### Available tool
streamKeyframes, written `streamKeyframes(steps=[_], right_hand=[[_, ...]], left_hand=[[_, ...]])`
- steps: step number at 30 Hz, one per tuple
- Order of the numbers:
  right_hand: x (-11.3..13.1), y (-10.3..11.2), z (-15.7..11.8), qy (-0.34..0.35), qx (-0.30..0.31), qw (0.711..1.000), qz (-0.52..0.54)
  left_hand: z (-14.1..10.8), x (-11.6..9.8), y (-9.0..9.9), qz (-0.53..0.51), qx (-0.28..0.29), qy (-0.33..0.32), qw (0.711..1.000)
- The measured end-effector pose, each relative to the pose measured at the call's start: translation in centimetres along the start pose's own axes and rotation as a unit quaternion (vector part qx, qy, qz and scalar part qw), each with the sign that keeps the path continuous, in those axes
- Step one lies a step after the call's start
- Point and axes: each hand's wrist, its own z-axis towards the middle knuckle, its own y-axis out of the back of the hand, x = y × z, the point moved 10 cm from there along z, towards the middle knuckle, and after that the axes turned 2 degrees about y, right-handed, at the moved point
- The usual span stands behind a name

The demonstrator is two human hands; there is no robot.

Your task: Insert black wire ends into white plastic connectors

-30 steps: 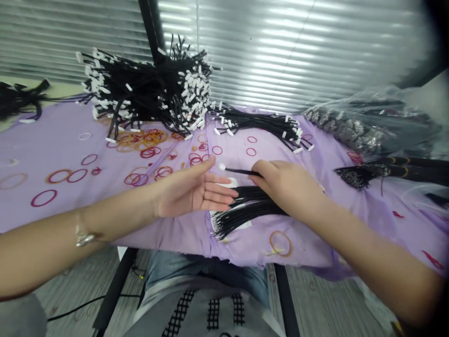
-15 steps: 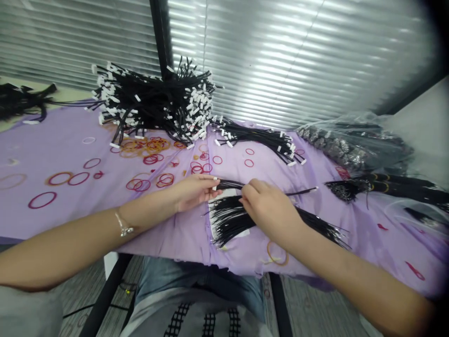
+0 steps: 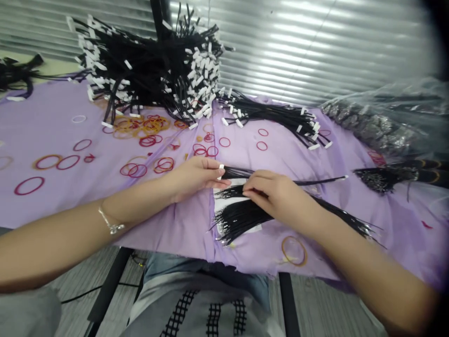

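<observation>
My left hand (image 3: 199, 177) pinches the white connector (image 3: 221, 169) at the left end of a thin black cable (image 3: 315, 181). The cable runs to the right behind my right hand (image 3: 271, 194), and its far tip lies beyond that hand. My right hand's fingertips are pressed together beside the upper wires of the loose bunch; what they hold is too small to make out. Below them, a fanned bunch of black wires (image 3: 242, 219) with bare silvery ends lies over white paper (image 3: 224, 202).
A big heap of black cables with white connectors (image 3: 147, 70) stands at the back. A smaller cable bundle (image 3: 270, 113) lies right of it. Rubber bands (image 3: 140, 125) are scattered on the purple cloth (image 3: 182, 220). Plastic-bagged bundles (image 3: 379, 126) and dark wire bundles (image 3: 379, 179) are at right.
The view has shifted nearer and lower over the cloth. My right hand has moved slightly away from the loose bunch's left ends, uncovering more wires. My left hand keeps its pinch on the connector.
</observation>
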Motion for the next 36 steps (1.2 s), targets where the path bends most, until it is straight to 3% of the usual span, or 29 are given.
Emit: streamKeyframes(steps=[2,8,13,18,25,28,36], right_hand=[[-0.5,0.2,0.0,-0.026,-0.024,0.998,-0.044],[0.1,-0.1,-0.1,-0.013,0.065,0.998,0.002],[-0.8,1.0,-1.0,-0.062,-0.022,0.996,-0.052],[-2.3,0.8,-2.3,-0.089,-0.040,0.995,-0.034],[-2.8,0.4,-1.3,-0.089,0.079,0.993,-0.012],[-2.6,0.1,-0.8,-0.089,0.101,0.991,0.011],[-3.1,1.0,-0.7,-0.132,0.040,0.987,0.080]], left_hand=[[0.0,-0.5,0.2,0.019,-0.014,-0.027,0.999],[-0.1,-0.4,0.3,0.013,-0.031,-0.027,0.999],[0.3,-0.1,0.2,-0.011,-0.025,-0.028,0.999],[0.5,0.0,0.3,-0.028,-0.019,-0.037,0.999],[0.5,-0.2,0.2,-0.037,-0.001,-0.037,0.999],[0.5,-0.4,0.1,-0.053,0.014,-0.055,0.997],[0.5,0.0,-0.1,-0.042,0.023,-0.028,0.998]])
